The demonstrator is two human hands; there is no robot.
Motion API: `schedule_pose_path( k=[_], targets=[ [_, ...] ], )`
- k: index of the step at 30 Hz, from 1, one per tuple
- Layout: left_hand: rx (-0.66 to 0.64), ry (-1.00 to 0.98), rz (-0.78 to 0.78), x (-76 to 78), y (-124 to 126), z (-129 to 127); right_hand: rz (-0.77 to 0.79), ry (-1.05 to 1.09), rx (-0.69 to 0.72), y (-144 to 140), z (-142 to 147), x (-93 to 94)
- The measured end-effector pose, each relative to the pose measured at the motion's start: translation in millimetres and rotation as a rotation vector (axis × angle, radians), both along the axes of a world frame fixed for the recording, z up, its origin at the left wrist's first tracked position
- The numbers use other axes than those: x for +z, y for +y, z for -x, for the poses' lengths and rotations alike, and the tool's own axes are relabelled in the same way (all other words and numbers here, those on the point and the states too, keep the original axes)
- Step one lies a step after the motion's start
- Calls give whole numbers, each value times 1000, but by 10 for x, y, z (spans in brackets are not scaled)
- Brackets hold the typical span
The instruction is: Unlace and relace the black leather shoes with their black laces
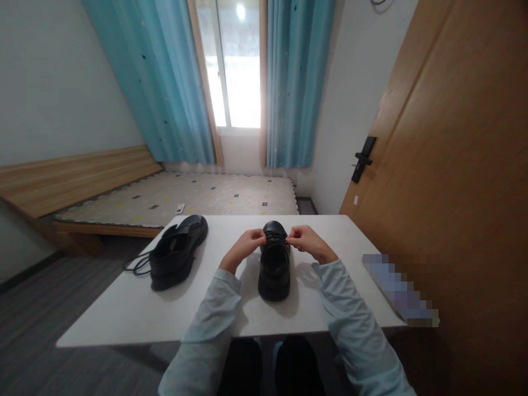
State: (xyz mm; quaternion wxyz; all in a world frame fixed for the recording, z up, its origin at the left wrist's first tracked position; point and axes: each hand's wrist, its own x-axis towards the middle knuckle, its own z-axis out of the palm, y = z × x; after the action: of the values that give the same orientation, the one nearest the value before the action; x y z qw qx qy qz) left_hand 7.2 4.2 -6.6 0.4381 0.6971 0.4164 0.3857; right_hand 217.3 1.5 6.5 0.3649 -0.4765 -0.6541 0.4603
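A black lace-up shoe (pixel 274 283) stands upright on the white table (pixel 223 324), its toe pointing away from me and its heel towards me. My left hand (pixel 249 241) pinches at the left side of the lacing. On the opposite side, the fingertips of my right hand (pixel 305 241) are closed on the shoelace (pixel 276 237) by the eyelets. The thin lace between the fingers is hard to make out. To the left a second black shoe (pixel 175 256) sits at a slant, with its loose lace (pixel 138 265) looped beside the heel and over the table's edge.
Beyond the table is a bed with a patterned mattress (pixel 223 192) and a small white remote (pixel 180 209) on it. A wooden door (pixel 445 165) stands close on the right. Blue curtains (pixel 289 82) frame the window. A pixelated flat item (pixel 398 291) lies at the table's right edge.
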Motion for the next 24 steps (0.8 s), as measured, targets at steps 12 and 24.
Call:
schedule_pose_path(
  k=[12, 24],
  targets=[
    [-32, 50, 21, -54, 39, 54, 51, 3, 70, 24, -52, -29],
    [-36, 39, 36, -105, 69, 82, 71, 0, 101, 37, -70, -44]
  ],
)
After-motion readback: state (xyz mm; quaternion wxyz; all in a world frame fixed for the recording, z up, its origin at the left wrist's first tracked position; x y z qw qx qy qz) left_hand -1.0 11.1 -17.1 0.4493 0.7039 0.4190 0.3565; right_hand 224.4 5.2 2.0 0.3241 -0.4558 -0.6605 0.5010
